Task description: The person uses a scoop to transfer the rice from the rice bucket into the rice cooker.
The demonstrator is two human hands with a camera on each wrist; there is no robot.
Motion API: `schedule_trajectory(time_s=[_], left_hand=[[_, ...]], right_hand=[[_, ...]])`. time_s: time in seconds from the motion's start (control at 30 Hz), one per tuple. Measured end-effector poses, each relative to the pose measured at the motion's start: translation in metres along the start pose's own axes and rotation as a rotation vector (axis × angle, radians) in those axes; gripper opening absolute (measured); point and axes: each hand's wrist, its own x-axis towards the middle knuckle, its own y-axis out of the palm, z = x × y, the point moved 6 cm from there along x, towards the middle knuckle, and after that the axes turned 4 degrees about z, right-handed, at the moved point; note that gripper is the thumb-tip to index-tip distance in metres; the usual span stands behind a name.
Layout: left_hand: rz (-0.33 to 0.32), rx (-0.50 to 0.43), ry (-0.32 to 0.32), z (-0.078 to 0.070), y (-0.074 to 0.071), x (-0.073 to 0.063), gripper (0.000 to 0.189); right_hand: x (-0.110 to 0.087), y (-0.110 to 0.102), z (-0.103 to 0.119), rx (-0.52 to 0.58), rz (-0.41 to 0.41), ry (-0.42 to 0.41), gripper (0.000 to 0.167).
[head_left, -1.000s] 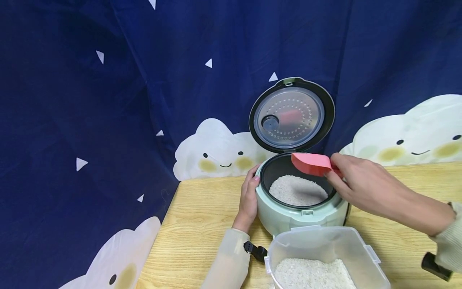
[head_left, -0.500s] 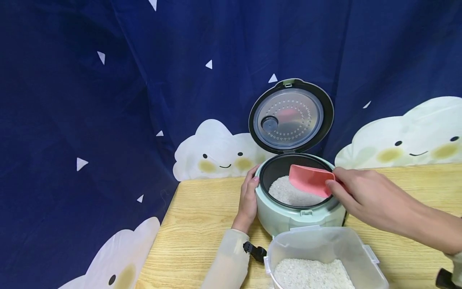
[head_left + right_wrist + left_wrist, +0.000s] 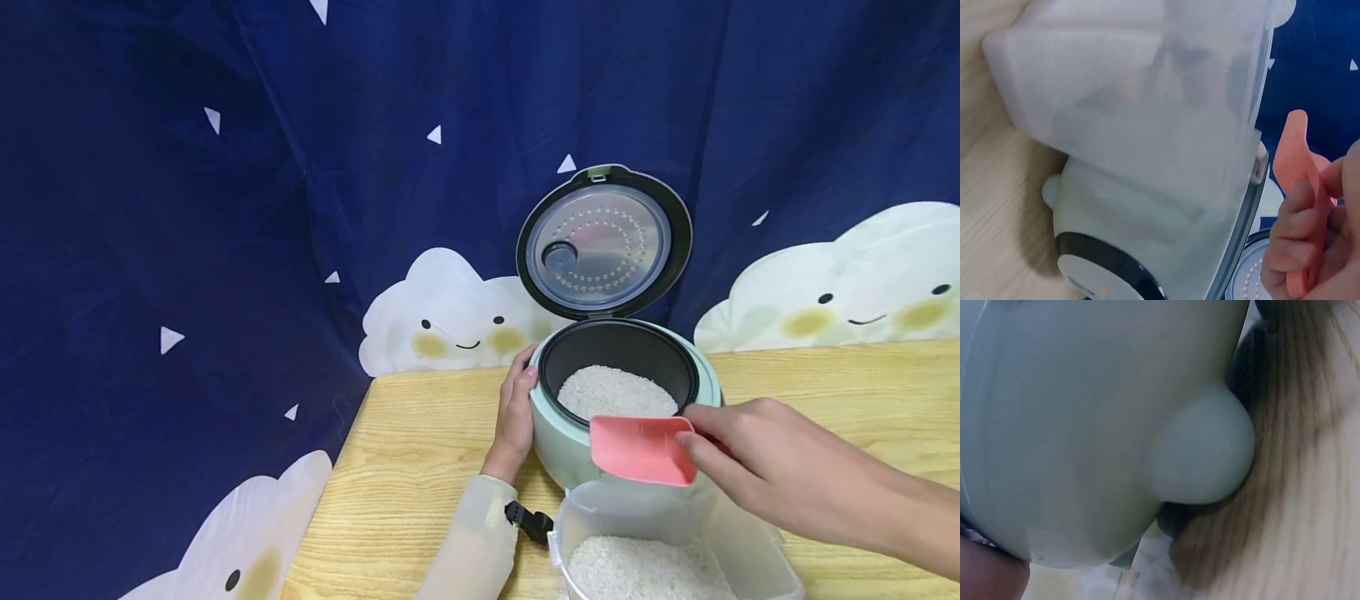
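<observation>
My right hand (image 3: 772, 462) grips a pink rice scoop (image 3: 637, 450) by its handle; in the right wrist view the fingers curl round that handle (image 3: 1300, 281). The scoop overlaps the cooker's front and the bin's back rim, and its pink inside shows no heap of rice. A mint-green rice cooker (image 3: 555, 450) stands with its lid (image 3: 600, 242) raised and a mound of white rice (image 3: 615, 392) in its dark inner pot (image 3: 630, 342). My left hand (image 3: 516, 421) rests against the cooker's left side, fingers along the wall near the rim. In front is a clear plastic bin (image 3: 757, 550) holding rice (image 3: 645, 571).
The wooden table (image 3: 405, 467) ends at the left, next to a dark blue curtain (image 3: 187, 250) with cloud faces. The curtain also hangs behind the raised lid. A black strap piece (image 3: 531, 522) sits at the left sleeve (image 3: 476, 533), close to the bin.
My right hand has brought the scoop from above the pot, tilting it, down and toward me to the bin's back edge. The left hand stays on the cooker.
</observation>
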Motion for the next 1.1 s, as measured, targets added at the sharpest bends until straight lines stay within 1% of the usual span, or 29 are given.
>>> schedule_trajectory(time_s=[0.07,0.13,0.23,0.33,0.4,0.5,0.63,0.83,0.97,1.03,1.1], left_hand=[[0.0,-0.003,0.003,0.0,0.0,0.0,0.055],[0.0,-0.004,0.005,0.0,0.0,0.0,0.055],[0.0,-0.005,0.007,0.0,0.001,0.0,0.055],[0.003,-0.006,0.011,0.0,0.001,0.001,0.055],[0.003,-0.006,0.013,0.0,0.001,0.001,0.055],[0.006,-0.011,0.016,0.0,0.001,0.001,0.055],[0.011,-0.016,0.015,0.0,0.001,0.001,0.055],[0.008,-0.014,0.018,-0.001,0.002,0.001,0.055],[0.009,-0.012,0.014,0.0,0.002,0.0,0.055],[0.007,-0.013,0.011,0.0,0.001,0.0,0.055],[0.005,-0.013,0.012,0.0,0.002,0.001,0.055]], right_hand=[[-0.003,0.004,0.002,0.007,0.014,-0.014,0.034],[-0.005,0.008,0.002,0.017,0.057,-0.014,0.033],[-0.007,0.016,0.001,0.026,0.147,-0.002,0.03],[-0.01,0.022,-0.001,0.065,0.238,-0.001,0.024],[-0.012,0.025,-0.001,0.091,0.277,-0.014,0.022],[-0.015,0.027,0.0,0.094,0.291,-0.06,0.024],[-0.017,0.031,0.002,0.023,0.303,-0.082,0.029],[-0.017,0.038,0.003,-0.046,0.348,-0.055,0.022],[-0.013,0.041,0.009,-0.077,0.401,-0.01,0.016],[-0.011,0.043,0.014,-0.119,0.402,-0.017,0.022],[-0.01,0.046,0.018,-0.137,0.419,-0.016,0.03]])
